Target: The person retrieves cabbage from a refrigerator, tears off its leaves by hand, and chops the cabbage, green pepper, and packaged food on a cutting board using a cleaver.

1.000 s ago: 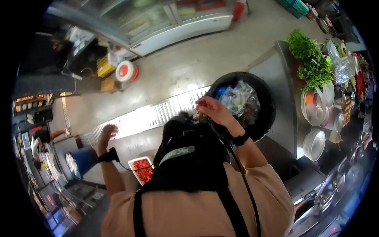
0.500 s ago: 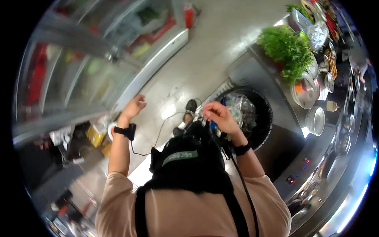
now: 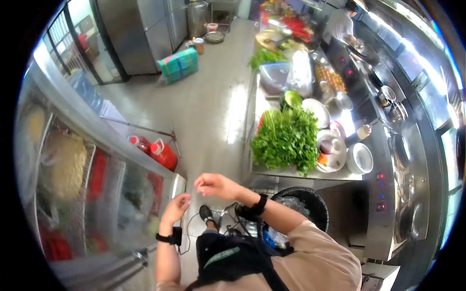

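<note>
My left hand (image 3: 175, 208) is raised beside the front edge of the glass-door fridge (image 3: 177, 185), its fingers loosely bent with nothing visible in them. Just to its right, my right hand (image 3: 213, 186) reaches across in front of my body, fingers half curled and apart, also holding nothing I can see. The two hands are close together but do not touch. Each wrist wears a black band. Behind the fridge glass are bagged and boxed foods, partly blurred. My right forearm passes over the black bin (image 3: 318, 203), hiding part of its plastic-bag contents.
To the right, a steel counter holds leafy greens (image 3: 286, 138), stacked white bowls (image 3: 359, 158) and plates. Red jugs (image 3: 163, 154) stand on the floor by the fridge, and a green wrapped bundle (image 3: 178, 65) lies farther off. A person (image 3: 341, 24) works at the stove.
My view has turned toward the fridge and the far aisle. My right hand has moved from above the bin to the left, close to my left hand.
</note>
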Motion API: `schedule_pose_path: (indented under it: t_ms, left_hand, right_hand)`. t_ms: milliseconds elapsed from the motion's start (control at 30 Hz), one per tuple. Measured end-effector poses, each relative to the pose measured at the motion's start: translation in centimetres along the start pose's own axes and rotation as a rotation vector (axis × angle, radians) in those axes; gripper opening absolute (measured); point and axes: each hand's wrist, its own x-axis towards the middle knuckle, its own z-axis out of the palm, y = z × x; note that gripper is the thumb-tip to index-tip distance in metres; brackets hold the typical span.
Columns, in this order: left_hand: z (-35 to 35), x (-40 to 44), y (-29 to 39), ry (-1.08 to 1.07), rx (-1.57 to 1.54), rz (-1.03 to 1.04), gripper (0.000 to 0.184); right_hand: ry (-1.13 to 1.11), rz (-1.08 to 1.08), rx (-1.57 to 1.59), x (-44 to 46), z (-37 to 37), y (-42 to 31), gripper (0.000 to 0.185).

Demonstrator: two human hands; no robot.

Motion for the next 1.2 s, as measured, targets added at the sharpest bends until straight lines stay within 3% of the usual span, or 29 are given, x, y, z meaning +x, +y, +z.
schedule_pose_path:
  t_ms: [133, 167, 200, 300, 400, 467, 500, 600, 633, 700, 800, 933, 1100, 1200]
  left_hand:
    - [-4.6, 13.4, 1.2, -0.079, -0.131, 0.207, 0.024]
    - [-5.2, 16.2, 1.3, -0.103, -0.141, 0.232, 0.024]
    - [-5.8, 19.1, 2.5, -0.124, -0.143, 0.240, 0.024]
    - [-6.8, 29.3, 9.0, -0.206, 0.027, 0.265, 0.022]
    - [-6.3, 39.1, 13.7, -0.377, 0.057, 0.238, 0.022]
    - [-4.6, 46.0, 13.4, -0.778, -0.388, 0.045, 0.023]
    - [-4.1, 47.3, 13.9, -0.799, -0.374, 0.030, 0.023]
    - [-5.3, 54.4, 16.8, -0.554, 0.265, 0.206, 0.024]
    - [-6.7, 55.7, 15.9, -0.581, 0.297, 0.165, 0.024]
    - [-10.2, 60.6, 15.2, -0.531, 0.175, 0.122, 0.024]
    - [-16.4, 67.6, 9.2, -0.378, 0.062, 0.110, 0.024]
    - [-23.5, 74.4, 7.0, -0.272, 0.158, 0.044, 0.027]
    - [-29.4, 86.9, 9.9, -0.338, 0.309, -0.038, 0.029]
    - [-30.2, 99.1, 12.9, -0.444, 0.448, 0.042, 0.034]
  right_hand:
    - [0.122, -0.115, -0.004, 7.7, -4.9, -2.4, 0.021]
    - [0.198, -0.040, -0.003, 8.4, -5.7, -3.6, 0.021]
    - [0.280, 0.039, -0.004, 9.2, -6.8, -4.6, 0.020]
    - [0.393, -0.037, 0.016, 11.9, -11.8, -6.5, 0.020]
    - [0.521, -0.081, 0.098, 15.1, -17.9, -6.5, 0.021]
    - [0.538, -0.175, 0.147, 17.5, -22.6, -6.1, 0.021]
    - [0.520, -0.264, 0.193, 18.6, -24.5, -5.8, 0.021]
    - [0.620, -0.209, 0.101, 23.1, -32.9, -5.4, 0.022]
    - [0.656, -0.195, 0.036, 24.2, -34.5, -5.8, 0.022]
    - [0.649, -0.243, 0.210, 26.9, -39.1, -7.4, 0.023]
    - [0.657, -0.168, 0.175, 30.4, -44.8, -9.6, 0.023]
    - [0.684, -0.175, 0.090, 34.8, -53.7, -11.0, 0.022]
    - [0.700, 0.025, 0.003, 38.2, -63.1, -11.7, 0.023]
    - [0.689, 0.029, 0.194, 39.0, -67.9, -12.4, 0.025]
